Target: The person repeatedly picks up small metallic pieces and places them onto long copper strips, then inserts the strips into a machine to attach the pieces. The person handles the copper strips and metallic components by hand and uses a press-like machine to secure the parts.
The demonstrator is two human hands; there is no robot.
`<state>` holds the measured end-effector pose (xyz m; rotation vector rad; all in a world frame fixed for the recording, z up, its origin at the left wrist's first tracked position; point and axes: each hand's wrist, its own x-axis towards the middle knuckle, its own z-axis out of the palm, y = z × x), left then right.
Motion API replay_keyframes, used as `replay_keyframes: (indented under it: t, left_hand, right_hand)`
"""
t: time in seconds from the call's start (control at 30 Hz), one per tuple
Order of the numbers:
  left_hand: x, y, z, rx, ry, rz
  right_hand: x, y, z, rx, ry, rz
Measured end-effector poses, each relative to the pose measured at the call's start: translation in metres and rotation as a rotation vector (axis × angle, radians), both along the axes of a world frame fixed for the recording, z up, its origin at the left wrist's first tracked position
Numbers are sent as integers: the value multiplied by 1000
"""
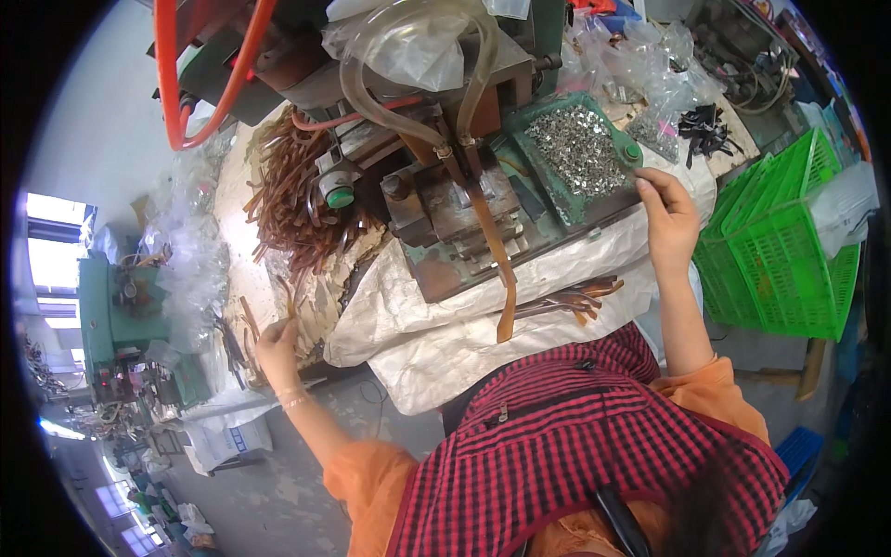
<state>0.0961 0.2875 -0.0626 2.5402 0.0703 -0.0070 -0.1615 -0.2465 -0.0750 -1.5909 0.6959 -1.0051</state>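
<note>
My left hand (277, 355) is closed at the left edge of the bench, its fingertips pinching a thin brown strip (290, 303). My right hand (672, 215) is at the right corner of the green tray (574, 226), thumb and forefinger close together at its rim, below a green button (633, 151). Whether they hold anything small is hidden. Small shiny metal pieces (577, 148) fill the tray. In the middle, a longer brown strip (497, 255) hangs from the machine (455, 209) toward me, its lower end over white sheeting (399, 316).
A large heap of brown strips (297, 186) lies left of the machine, near another green button (340, 198). More strips (575, 301) rest on the sheeting before me. Green plastic crates (780, 246) stand at the right. A red hose (167, 84) loops at upper left.
</note>
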Motion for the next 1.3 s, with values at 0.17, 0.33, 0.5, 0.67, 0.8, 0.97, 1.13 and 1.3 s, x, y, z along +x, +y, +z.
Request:
replay_keyframes:
  t: [0.17, 0.33, 0.5, 0.67, 0.8, 0.97, 1.13, 1.3]
  left_hand:
    - [-29, -78, 17, -682, 150, -106]
    - [-35, -153, -8, -916, -61, -179]
    - [-60, -189, 20, -930, -281, -131]
    - [-88, -227, 86, -928, -851, -437]
    - [-101, -241, 94, -499, -1065, -862]
    - [-100, -275, 79, -344, -1055, -1067]
    - [-90, -281, 69, -331, -1162, -1105]
    - [-91, -281, 65, -337, -1148, -1094]
  right_hand:
    - [57, 52, 69, -372, -14, 358]
    - [114, 94, 71, -72, -185, 461]
    - [113, 106, 65, 100, -238, 420]
    - [114, 112, 86, 321, -226, 489]
    - [104, 123, 101, 324, -224, 503]
    - [82, 95, 110, 17, -91, 647]
    - [74, 1, 12, -818, 612, 26]
    - [77, -4, -9, -848, 447, -38]
